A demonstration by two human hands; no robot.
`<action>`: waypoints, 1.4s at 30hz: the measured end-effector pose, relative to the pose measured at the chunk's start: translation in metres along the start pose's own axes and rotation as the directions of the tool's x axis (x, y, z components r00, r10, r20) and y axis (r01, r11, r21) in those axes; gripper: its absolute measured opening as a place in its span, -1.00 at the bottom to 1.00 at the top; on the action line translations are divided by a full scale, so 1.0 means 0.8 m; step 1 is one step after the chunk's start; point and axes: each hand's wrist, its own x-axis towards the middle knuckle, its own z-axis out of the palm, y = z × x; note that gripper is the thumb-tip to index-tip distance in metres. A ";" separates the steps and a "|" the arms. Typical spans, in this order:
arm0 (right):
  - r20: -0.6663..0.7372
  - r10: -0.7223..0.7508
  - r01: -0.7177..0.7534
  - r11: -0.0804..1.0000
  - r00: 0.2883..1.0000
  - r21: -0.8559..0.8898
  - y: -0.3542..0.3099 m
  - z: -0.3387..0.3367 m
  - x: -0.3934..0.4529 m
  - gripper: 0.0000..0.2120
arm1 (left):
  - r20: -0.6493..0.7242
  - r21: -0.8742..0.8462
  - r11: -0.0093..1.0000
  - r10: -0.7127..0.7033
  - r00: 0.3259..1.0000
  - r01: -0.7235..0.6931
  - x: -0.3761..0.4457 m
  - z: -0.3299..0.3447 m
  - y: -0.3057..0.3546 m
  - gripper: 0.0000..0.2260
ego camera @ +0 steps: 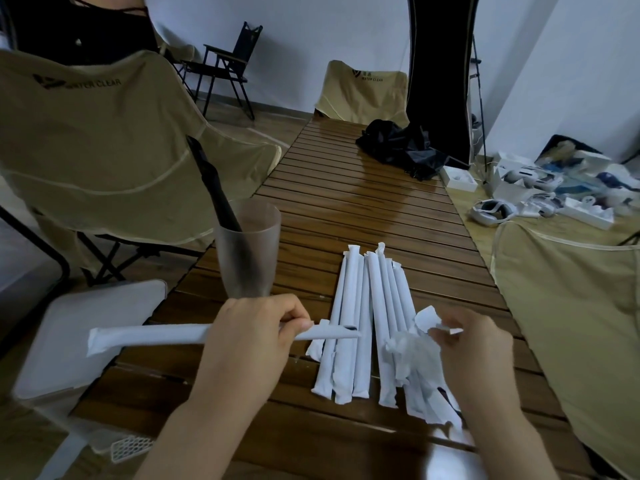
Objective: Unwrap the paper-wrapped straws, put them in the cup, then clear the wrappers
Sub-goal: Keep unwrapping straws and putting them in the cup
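A person's left hand [258, 329] grips a paper-wrapped straw [152, 336] held level above the near edge of the slatted wooden table [346, 209], its torn right end showing a dark tip; the right hand [474, 344] pinches a small torn scrap of wrapper [450, 330] between thumb and fingertips; a crumpled wrapper [405, 355] lies just beside it on the row of wrapped straws [363, 323]; the frosted cup [247, 247], holding a black straw [214, 188], stands just behind the left hand.
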 end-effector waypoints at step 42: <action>0.291 -0.408 0.377 0.913 0.865 0.157 -0.091 0.007 -0.044 -0.69 | -0.025 0.054 0.963 0.267 0.964 -0.265 0.005 -0.006 0.014 -0.92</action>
